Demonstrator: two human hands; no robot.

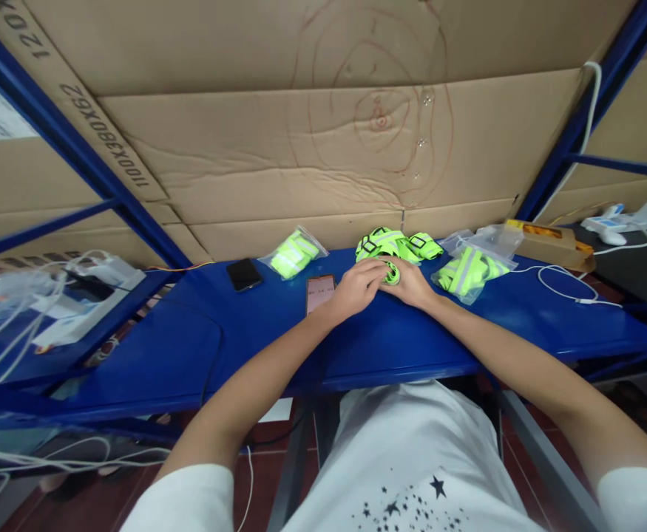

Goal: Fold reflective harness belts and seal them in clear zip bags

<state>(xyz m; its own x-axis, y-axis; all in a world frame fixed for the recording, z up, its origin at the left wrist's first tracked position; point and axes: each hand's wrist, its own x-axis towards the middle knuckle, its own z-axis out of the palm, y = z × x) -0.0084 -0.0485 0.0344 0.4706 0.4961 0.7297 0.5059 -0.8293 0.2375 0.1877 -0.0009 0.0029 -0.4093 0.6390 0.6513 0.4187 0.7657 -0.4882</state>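
Observation:
A neon-yellow reflective strap, wound into a small roll (393, 274), sits between my two hands above the blue shelf (268, 347). My left hand (359, 287) has its fingers curled against the roll's left side. From the right, my right hand (410, 285) wraps around the same roll. Just behind them lies a loose heap of neon straps with grey stripes and black buckles (385, 242), partly hidden by my fingers. A clear bag of folded neon strap (295, 253) rests to the left, and another bagged strap (470, 273) is at the right.
A black phone (244, 274) and a second phone with its screen lit (319, 292) lie left of my hands. Cardboard (234, 148) walls the back. An open carton (550, 246) and a white cable (564, 284) are right; a power strip (93, 299) stands far left.

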